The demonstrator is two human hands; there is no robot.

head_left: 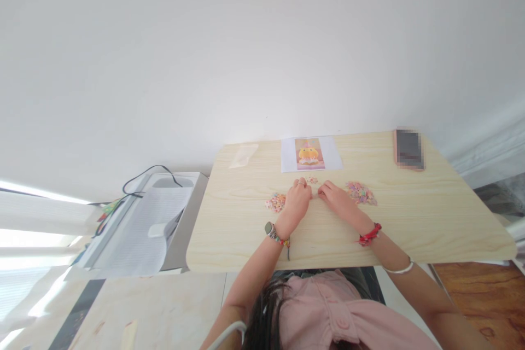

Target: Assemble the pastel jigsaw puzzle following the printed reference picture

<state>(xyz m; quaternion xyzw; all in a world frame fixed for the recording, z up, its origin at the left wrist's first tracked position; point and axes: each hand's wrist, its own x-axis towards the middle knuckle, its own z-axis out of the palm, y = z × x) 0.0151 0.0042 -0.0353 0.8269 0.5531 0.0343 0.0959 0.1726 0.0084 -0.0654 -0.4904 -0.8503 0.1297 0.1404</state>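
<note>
In the head view, the left hand [298,194] and right hand [337,198] are curling close together over the counter [241,240]; whether they are gripping anything, I cannot tell. Piles of small pieces are lying beside the left [275,202] and right [361,192]. Fingertips seem to be arranging pieces, calling for fine, steady placement.

Place: it looked like a room in a home, perhaps a study corner.
Wall [262,49]: it was white and plain.
Table [238,235]: it was small, with a wood-like top, and carried a phone [409,149].
Left side: daylight entered by a pale window covering [33,213]; lined papers [164,208] lay nearby.
</note>
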